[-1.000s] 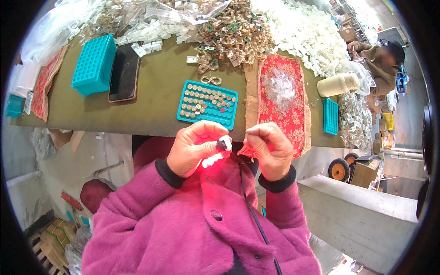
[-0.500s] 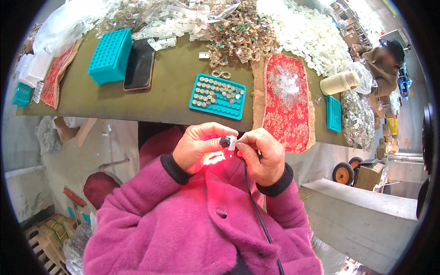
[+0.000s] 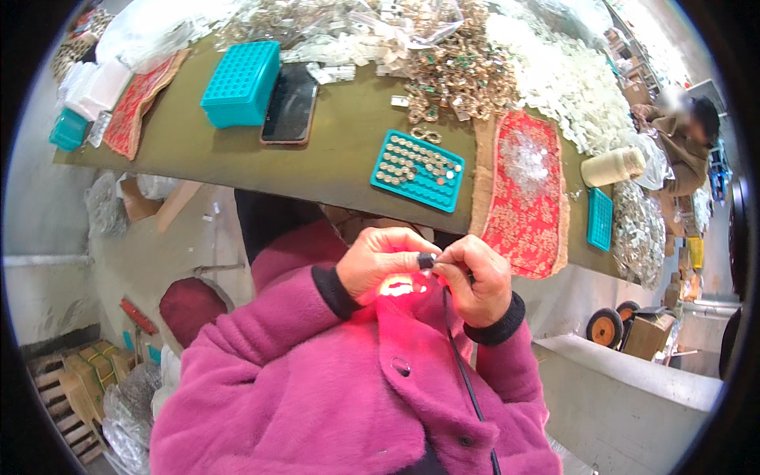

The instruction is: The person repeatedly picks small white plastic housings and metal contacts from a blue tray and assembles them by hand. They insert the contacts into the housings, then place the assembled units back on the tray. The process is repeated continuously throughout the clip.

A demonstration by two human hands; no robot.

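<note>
My left hand (image 3: 378, 260) is closed in a pinch in front of my chest, at a small black cylindrical piece (image 3: 426, 260). Meeting it from the other side, my right hand (image 3: 480, 277) has thumb and fingers pressed together; what they grip is too small and hidden to name. A bright red light (image 3: 402, 285) glows just below the left fingers and tints the coat. From beside my right hand a black cable (image 3: 467, 372) runs down over the coat. On the table beyond lies a teal tray (image 3: 431, 196) with several small round metallic pieces in its hollows.
A phone (image 3: 290, 103) lies beside a teal block with holes (image 3: 241, 83). Red patterned cloth (image 3: 522, 229) bears small clear pieces. Heaps of brownish parts (image 3: 459, 79) and white pieces (image 3: 554, 87) cover the back. A cream cylinder (image 3: 613, 167) lies right; a person (image 3: 685, 142) sits beyond.
The view has shifted, so the table and hands sit further right in the picture. A small white piece showing between my fingertips before is now hidden. Both hands stay together, pinching.
</note>
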